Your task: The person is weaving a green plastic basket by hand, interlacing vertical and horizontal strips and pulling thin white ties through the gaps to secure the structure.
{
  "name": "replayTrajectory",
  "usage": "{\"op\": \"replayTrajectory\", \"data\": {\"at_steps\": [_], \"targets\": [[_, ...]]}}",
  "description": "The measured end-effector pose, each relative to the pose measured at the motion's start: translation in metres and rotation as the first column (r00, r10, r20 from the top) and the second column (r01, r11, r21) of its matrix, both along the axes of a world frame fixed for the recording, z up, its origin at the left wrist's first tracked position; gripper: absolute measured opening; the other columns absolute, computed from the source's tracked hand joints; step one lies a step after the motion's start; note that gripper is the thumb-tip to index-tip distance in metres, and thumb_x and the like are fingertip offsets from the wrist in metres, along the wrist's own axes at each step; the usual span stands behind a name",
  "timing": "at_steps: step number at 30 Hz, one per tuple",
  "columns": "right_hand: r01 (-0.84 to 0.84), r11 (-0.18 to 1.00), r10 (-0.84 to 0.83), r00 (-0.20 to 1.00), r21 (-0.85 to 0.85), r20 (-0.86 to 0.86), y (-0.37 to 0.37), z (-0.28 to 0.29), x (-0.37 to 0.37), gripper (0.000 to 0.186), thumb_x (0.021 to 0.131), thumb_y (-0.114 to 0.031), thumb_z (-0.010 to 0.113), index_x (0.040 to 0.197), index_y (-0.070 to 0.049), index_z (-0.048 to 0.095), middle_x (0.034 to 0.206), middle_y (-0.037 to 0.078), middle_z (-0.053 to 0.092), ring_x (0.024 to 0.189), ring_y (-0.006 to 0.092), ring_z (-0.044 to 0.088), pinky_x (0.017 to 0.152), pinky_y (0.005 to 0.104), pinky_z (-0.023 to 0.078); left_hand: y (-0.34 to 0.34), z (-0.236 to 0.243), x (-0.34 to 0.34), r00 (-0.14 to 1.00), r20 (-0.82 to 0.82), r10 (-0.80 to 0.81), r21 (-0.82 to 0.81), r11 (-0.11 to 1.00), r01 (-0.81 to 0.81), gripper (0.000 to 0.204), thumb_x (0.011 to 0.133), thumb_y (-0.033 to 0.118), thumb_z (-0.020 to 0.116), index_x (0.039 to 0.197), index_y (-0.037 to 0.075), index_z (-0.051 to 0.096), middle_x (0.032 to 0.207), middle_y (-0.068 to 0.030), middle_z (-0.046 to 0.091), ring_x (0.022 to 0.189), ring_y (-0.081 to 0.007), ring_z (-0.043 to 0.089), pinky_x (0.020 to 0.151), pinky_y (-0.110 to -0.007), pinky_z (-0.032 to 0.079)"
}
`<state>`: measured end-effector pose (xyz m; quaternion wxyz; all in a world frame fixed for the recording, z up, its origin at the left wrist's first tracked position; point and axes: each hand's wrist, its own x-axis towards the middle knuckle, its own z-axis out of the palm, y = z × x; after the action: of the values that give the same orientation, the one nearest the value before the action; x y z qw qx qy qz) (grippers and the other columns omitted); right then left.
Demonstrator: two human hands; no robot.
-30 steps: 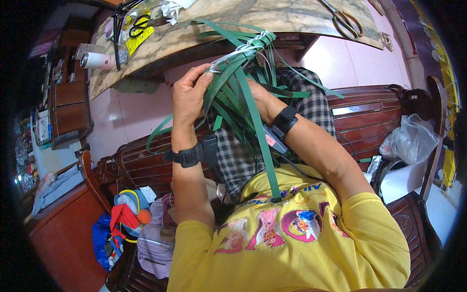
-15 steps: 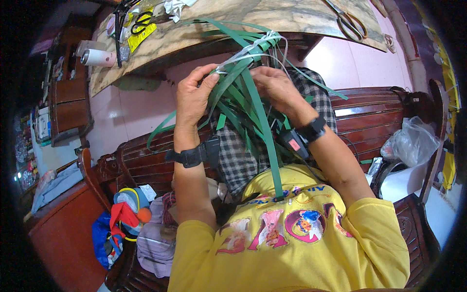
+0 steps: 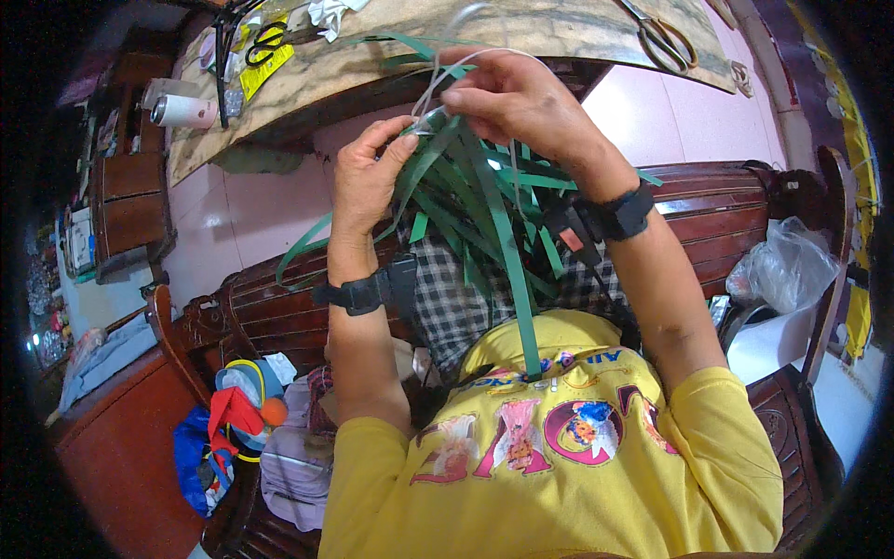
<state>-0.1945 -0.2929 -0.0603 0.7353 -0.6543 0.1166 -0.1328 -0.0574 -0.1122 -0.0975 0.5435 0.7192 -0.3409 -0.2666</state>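
Long flat green strips (image 3: 498,219) hang in a bundle in front of me, joined at the top and trailing over my lap. My left hand (image 3: 366,177) pinches the top left corner of the bundle between thumb and fingers. From that corner a narrow white strip (image 3: 431,86) rises in a loop, its top blurred by motion. My right hand (image 3: 526,107) is raised above the bundle with curled fingers closed on the white strip, part of which crosses over the hand. The hand hides much of the bundle's upper edge. One green strip reaches down to my yellow shirt.
Ahead stands a marble-patterned table (image 3: 326,88) with large scissors (image 3: 663,42), black-handled scissors (image 3: 266,45) and a white cup (image 3: 183,111). A dark wooden bench (image 3: 698,219) surrounds me. Bags and a colourful toy (image 3: 247,410) lie left; a clear plastic bag (image 3: 790,265) sits right.
My right hand has moved up and left from beside the bundle to above its top edge. The white strip, earlier lying along that edge, now loops upward. My left hand keeps its pinch.
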Motion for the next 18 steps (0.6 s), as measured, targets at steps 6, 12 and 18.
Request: {"op": "replayTrajectory", "data": {"at_steps": [6, 12, 18], "targets": [[-0.123, 0.934, 0.115, 0.992, -0.336, -0.044, -0.004, 0.002, 0.034, 0.019, 0.093, -0.019, 0.065, 0.103, -0.003, 0.069, 0.078, 0.002, 0.066, 0.061, 0.0081, 0.059, 0.049, 0.0224, 0.047, -0.001, 0.001, 0.004, 0.998, -0.063, -0.001, 0.006, 1.0, 0.002, 0.028, 0.089, 0.016, 0.07, 0.113, 0.0, 0.069, 0.101, -0.0026, 0.07, 0.091, -0.0089, 0.062, 0.083, -0.024, 0.049], [-0.181, 0.863, 0.177, 0.983, -0.471, -0.053, -0.012, 0.001, 0.04, 0.016, 0.091, -0.015, 0.065, 0.098, -0.003, 0.07, 0.073, 0.007, 0.067, 0.063, 0.0145, 0.065, 0.054, 0.0277, 0.051, 0.003, 0.002, 0.005, 0.993, -0.118, 0.004, 0.009, 1.0, -0.003, 0.03, 0.089, 0.016, 0.07, 0.114, -0.001, 0.068, 0.104, -0.0032, 0.07, 0.093, -0.0098, 0.062, 0.085, -0.025, 0.048], [-0.056, 0.501, 0.114, 0.994, -0.864, 0.001, -0.006, -0.006, 0.052, 0.018, 0.082, -0.021, 0.07, 0.093, -0.006, 0.072, 0.08, 0.014, 0.068, 0.073, 0.0322, 0.066, 0.069, 0.0385, 0.052, -0.004, 0.009, 0.003, 0.998, -0.052, -0.026, 0.037, 0.999, 0.028, 0.028, 0.09, 0.015, 0.067, 0.113, -0.001, 0.068, 0.106, -0.0042, 0.069, 0.096, -0.0107, 0.06, 0.088, -0.026, 0.048]]}}
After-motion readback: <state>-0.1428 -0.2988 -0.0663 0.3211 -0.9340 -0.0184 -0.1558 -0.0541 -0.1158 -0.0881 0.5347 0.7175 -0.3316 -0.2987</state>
